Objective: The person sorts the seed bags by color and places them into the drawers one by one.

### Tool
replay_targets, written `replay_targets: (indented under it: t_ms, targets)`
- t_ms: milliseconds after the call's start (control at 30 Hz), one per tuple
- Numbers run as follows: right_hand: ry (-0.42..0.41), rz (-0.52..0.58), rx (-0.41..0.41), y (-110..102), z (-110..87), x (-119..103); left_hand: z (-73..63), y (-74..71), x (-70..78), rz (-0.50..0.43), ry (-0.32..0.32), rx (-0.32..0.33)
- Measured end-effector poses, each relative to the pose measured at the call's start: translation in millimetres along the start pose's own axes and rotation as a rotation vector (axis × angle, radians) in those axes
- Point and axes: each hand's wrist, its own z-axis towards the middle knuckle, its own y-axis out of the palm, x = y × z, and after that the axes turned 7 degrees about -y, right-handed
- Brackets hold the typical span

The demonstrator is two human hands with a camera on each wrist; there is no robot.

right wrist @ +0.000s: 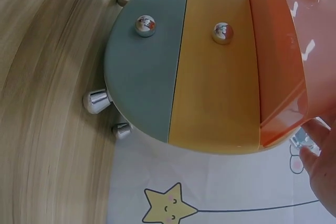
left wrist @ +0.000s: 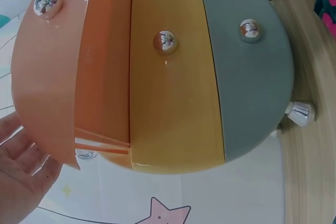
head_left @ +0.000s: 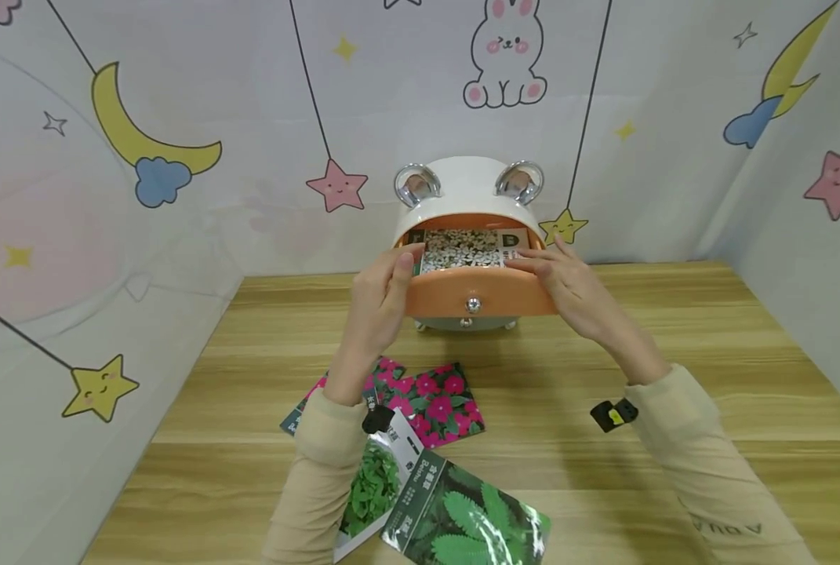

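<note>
A rounded white cabinet (head_left: 469,176) with silver ear-shaped handles stands at the back of the table. Its orange top drawer (head_left: 441,293) is pulled out. Inside lies a seed packet (head_left: 462,249) printed with pale seeds or small flowers. My left hand (head_left: 380,302) is at the drawer's left side, fingertips reaching over the edge by the packet's left end. On the other side my right hand (head_left: 575,290) has extended fingers touching the packet's right end. Below, the yellow drawer (left wrist: 176,93) and the grey-green drawer (right wrist: 142,72) are closed.
In front of the cabinet lie more packets: one with pink flowers (head_left: 441,404), one with leafy greens (head_left: 373,482) partly under my left sleeve, and one with fern-like leaves (head_left: 469,514). A printed cloth wall (head_left: 420,125) rises behind the wooden table (head_left: 638,471).
</note>
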Motion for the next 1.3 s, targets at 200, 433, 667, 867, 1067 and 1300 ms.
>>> replay_targets:
  t_ms: [200,433,667,867,1067,1300]
  targets:
    - [-0.016,0.020,0.058,-1.3,-7.8,-5.5,-12.7,-6.0,-1.5,0.048,0.011,-0.013]
    - [-0.049,0.026,0.136,-2.1,-22.0,-14.7,-27.6,-13.4,-4.9,0.131,0.050,0.001]
    - [-0.097,0.010,0.250,7.5,-34.8,-23.2,-37.7,-14.4,-10.0,0.152,0.077,-0.009]
    - [-0.147,0.035,0.347,22.2,-40.3,-24.4,-45.0,-7.6,-17.2,0.101,0.056,-0.013]
    - [-0.270,0.007,0.451,33.0,-41.8,-25.8,-47.6,-1.6,-23.7,0.041,0.040,0.017]
    - [-0.195,0.062,0.542,39.5,-40.2,-24.3,-47.9,4.4,-26.3,0.017,0.023,0.061]
